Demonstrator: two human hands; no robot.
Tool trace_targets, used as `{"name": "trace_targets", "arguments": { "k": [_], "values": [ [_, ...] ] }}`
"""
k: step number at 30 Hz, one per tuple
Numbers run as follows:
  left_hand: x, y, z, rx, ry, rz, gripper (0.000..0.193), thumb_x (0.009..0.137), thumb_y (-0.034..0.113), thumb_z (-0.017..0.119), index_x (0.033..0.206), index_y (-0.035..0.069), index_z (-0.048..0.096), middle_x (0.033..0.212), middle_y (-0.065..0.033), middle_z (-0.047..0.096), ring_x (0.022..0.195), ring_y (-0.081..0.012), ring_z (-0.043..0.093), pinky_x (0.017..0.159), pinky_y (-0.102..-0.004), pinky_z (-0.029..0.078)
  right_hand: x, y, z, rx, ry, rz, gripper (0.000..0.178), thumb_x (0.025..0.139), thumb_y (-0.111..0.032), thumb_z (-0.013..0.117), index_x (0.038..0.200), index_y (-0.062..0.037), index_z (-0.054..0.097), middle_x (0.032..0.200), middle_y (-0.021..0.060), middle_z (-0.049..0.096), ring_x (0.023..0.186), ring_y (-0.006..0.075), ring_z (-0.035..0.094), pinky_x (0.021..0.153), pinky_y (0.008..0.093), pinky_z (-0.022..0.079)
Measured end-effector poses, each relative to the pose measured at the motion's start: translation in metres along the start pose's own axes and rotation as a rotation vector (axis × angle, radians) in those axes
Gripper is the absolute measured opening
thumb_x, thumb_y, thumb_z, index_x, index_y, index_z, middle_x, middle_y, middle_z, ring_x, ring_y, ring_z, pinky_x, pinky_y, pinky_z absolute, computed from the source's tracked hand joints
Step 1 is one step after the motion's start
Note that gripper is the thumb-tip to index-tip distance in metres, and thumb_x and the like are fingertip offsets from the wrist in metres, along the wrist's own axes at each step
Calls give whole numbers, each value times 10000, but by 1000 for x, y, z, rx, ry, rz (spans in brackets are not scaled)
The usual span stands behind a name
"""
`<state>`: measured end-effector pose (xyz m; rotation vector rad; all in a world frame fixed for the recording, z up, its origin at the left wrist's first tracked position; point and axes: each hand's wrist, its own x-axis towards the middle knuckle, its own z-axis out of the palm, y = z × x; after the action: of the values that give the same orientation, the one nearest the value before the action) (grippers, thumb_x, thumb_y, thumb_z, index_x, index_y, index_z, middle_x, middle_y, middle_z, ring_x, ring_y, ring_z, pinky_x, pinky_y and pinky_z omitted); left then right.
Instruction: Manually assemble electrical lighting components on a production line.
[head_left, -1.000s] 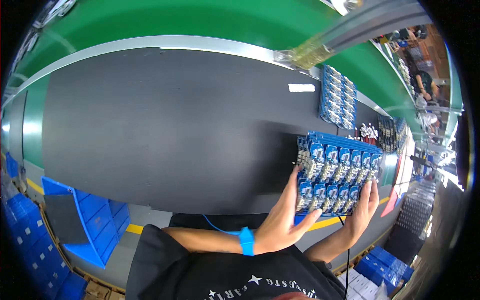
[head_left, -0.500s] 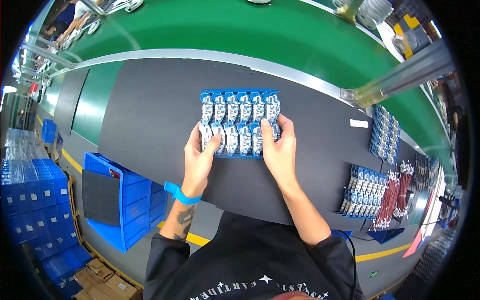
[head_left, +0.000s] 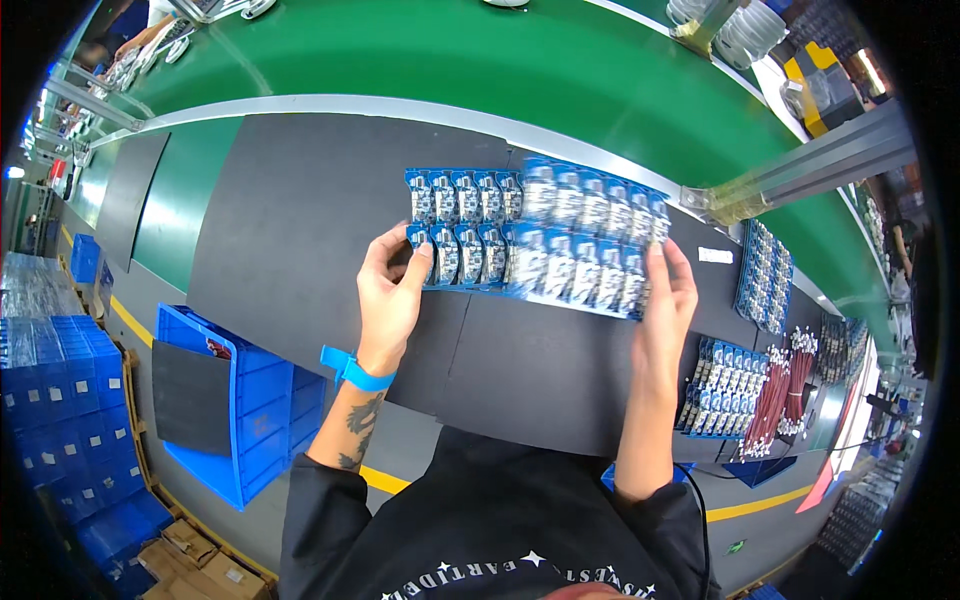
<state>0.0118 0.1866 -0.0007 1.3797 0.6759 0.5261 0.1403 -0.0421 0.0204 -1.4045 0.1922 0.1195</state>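
Observation:
Two blue circuit board panels, each with two rows of white-and-silver parts, are in my hands over the black mat. My left hand [head_left: 394, 285] pinches the left panel [head_left: 457, 255] at its lower left corner, thumb on top. With my right hand [head_left: 668, 290] I grip the right panel [head_left: 585, 240] by its right edge. That panel is tilted and smeared by motion, and it overlaps the left panel's right end. A blue band [head_left: 357, 371] circles my left wrist.
More board panels [head_left: 722, 388] lie at the right, beside bundles of dark red wires [head_left: 768, 400]; another panel [head_left: 765, 275] lies behind them. A metal post [head_left: 800, 165] rises at the right. A green conveyor [head_left: 420, 55] runs behind the black mat [head_left: 300, 200]. A blue crate [head_left: 265, 400] stands lower left.
One panel has come apart from the stack, moving right with my right hand. The other stays in my left hand, which has barely moved.

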Motion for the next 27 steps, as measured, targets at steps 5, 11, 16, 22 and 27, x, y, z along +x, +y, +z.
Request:
{"name": "trace_targets", "arguments": {
  "k": [5,11,16,22,27],
  "values": [
    [8,4,-3,-76,114,140,328,907,101,588,1181,-69,527,1015,-104,644,852,-122,623,744,-237,497,26,17,-16,-78,56,-52,393,890,-154,632,1173,74,482,934,168,658,818,140,622,723,254,494],
    [-28,39,-41,-186,164,-52,335,916,110,554,1207,-51,512,1015,-115,642,814,-166,646,592,-290,551,41,45,-25,-463,126,-319,333,882,-164,623,1039,129,611,865,166,677,771,164,632,697,274,492],
    [-97,9,-51,-155,153,-245,322,900,78,564,1193,-48,517,1005,-118,649,806,-161,649,568,-290,551,38,46,-22,-685,208,-417,295,862,-192,630,990,74,635,857,224,664,786,291,658,728,356,493],
    [-126,-11,-41,483,97,-104,284,847,37,631,1113,-38,563,923,-96,642,792,-166,617,701,-275,498,31,47,-2,-755,176,-316,266,862,-243,622,965,2,609,994,210,632,946,362,590,819,426,440],
    [-98,0,-36,935,18,347,340,765,36,688,1087,-6,587,1170,-182,518,1098,-347,488,933,-410,397,23,37,17,-580,135,-493,223,866,-190,631,976,-3,581,958,174,613,917,263,582,807,374,429]
  ]
}}
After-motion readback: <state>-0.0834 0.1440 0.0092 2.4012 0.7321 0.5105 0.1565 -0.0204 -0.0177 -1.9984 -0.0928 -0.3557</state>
